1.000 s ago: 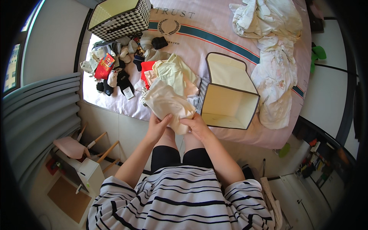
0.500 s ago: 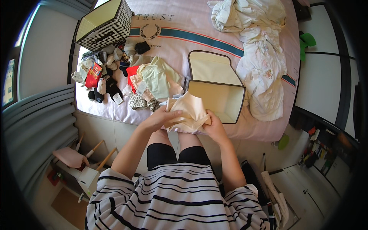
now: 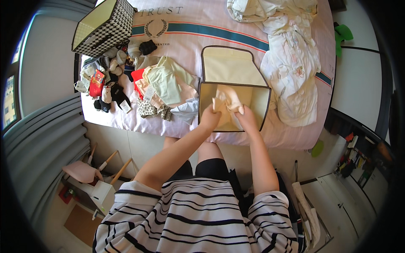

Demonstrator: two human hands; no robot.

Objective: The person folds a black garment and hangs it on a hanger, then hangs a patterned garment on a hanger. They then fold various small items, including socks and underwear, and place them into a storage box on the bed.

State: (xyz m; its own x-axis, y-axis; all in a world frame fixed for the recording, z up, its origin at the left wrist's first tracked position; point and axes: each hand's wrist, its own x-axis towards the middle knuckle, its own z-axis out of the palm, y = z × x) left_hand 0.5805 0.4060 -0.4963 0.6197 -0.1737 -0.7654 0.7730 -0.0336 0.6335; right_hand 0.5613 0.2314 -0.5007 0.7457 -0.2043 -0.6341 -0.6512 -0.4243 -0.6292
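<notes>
My left hand (image 3: pixel 210 117) and my right hand (image 3: pixel 247 118) are both closed on a peach-coloured cloth garment (image 3: pixel 228 100), one at each side of it. The garment hangs bunched inside the opening of a cream-lined fabric storage box (image 3: pixel 256 105) with dark edging. The box's lid (image 3: pixel 230 64) is folded back toward the far side. Just left of the box lies a pale blue-white garment (image 3: pixel 185 110). Beyond it is a loose pile of clothes with a pale green garment (image 3: pixel 164 82) on top. The exact kind of the peach garment cannot be told.
Socks and small dark items surround a red packet (image 3: pixel 97 83) at the bed's left. A houndstooth storage box (image 3: pixel 107 31) stands at the far left. A crumpled white quilt (image 3: pixel 291 76) lies along the right. Below the bed's left edge are a pink chair (image 3: pixel 80 172) and grey curtain (image 3: pixel 46 135).
Both hands have moved right and away from my body, carrying the peach garment from above the bed's front edge into the box. The pale blue-white garment is now uncovered.
</notes>
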